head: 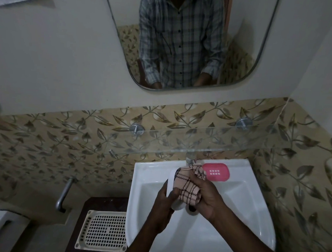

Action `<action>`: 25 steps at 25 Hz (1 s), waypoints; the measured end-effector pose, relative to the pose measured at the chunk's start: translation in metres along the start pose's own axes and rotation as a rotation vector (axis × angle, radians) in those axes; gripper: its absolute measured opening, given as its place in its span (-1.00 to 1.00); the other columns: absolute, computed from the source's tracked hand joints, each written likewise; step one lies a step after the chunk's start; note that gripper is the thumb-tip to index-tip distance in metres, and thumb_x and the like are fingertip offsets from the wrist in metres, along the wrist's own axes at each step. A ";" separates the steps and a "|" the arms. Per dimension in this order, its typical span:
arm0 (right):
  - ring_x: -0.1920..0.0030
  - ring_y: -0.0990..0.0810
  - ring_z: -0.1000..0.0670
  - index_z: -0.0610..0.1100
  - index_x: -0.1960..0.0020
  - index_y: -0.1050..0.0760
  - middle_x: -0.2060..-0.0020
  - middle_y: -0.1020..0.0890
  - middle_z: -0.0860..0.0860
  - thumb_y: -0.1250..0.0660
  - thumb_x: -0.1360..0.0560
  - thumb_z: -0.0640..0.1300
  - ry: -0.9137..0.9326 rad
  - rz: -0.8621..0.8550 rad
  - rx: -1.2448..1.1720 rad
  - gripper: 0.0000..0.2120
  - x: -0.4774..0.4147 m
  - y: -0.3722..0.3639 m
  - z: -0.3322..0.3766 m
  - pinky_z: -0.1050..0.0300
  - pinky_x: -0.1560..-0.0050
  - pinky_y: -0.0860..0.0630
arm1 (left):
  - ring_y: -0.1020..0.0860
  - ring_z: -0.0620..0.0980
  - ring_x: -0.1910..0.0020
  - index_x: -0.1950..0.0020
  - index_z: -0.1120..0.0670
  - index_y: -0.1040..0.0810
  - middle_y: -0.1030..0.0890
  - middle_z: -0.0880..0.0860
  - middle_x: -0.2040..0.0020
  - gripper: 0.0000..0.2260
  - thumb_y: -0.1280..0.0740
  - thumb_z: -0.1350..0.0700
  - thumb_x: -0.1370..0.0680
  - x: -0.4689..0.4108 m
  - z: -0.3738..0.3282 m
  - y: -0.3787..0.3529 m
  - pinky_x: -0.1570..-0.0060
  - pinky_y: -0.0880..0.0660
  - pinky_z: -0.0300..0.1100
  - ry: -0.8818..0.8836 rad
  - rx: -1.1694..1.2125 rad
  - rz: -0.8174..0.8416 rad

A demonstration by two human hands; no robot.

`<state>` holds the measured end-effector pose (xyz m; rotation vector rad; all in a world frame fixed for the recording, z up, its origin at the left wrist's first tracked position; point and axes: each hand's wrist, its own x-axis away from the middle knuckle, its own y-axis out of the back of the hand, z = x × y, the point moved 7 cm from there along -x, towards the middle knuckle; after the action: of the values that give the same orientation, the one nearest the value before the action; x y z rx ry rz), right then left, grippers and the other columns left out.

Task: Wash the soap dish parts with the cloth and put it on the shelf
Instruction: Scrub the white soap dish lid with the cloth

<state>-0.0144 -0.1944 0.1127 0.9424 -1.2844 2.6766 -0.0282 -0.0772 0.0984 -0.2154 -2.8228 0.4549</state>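
Over the white sink point(233, 214) my left hand point(164, 202) grips a white soap dish part point(171, 183) by its edge. My right hand point(206, 196) presses a pink checked cloth point(187, 187) against that white part. The pink soap dish part point(216, 172), with small drain slots, lies on the sink's back rim beside the tap point(190, 159). A glass shelf point(179, 143) runs along the tiled wall just above the sink, with nothing on it.
A mirror point(184, 41) hangs above the shelf and reflects a person's checked shirt. Left of the sink a cream perforated tray point(103, 231) sits on a dark stand. A metal pipe point(64, 193) juts from the wall at the left.
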 end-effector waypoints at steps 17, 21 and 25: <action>-0.29 -0.53 0.10 0.11 -0.40 -0.39 -0.27 -0.56 0.13 -0.27 -0.45 -0.43 0.755 0.078 1.485 -0.35 0.022 -0.017 0.045 0.23 -0.29 -0.47 | -0.54 -0.09 0.24 0.08 0.15 -0.54 -0.63 0.02 0.20 -0.83 -0.28 0.11 -0.40 -0.020 -0.020 0.006 0.27 -0.40 -0.30 -0.121 -0.933 -0.286; -0.12 -0.58 -0.09 -0.01 -0.33 -0.38 -0.13 -0.61 -0.01 -0.24 -0.30 -0.20 1.083 0.132 1.819 -0.42 0.037 -0.056 0.023 -0.02 -0.01 -0.60 | -0.57 -0.21 0.34 0.29 0.17 -0.49 -0.52 -0.11 0.40 -0.88 -0.26 0.18 -0.45 -0.017 -0.022 -0.001 0.24 -0.44 -0.16 -0.118 -0.852 -0.314; -0.15 -0.62 -0.13 -0.10 -0.51 -0.22 -0.17 -0.63 -0.09 -0.27 -0.45 -0.29 0.776 -0.086 1.620 -0.35 0.012 -0.026 0.031 0.01 -0.08 -0.60 | -0.59 -0.15 0.21 0.17 0.06 -0.64 -0.66 -0.06 0.23 -0.94 -0.37 0.12 -0.46 -0.010 -0.034 0.024 0.19 -0.48 -0.20 -0.242 -0.941 -0.455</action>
<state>-0.0015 -0.2018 0.1518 -0.2472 1.1728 2.9763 -0.0064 -0.0463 0.1193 0.3267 -2.9440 -1.0111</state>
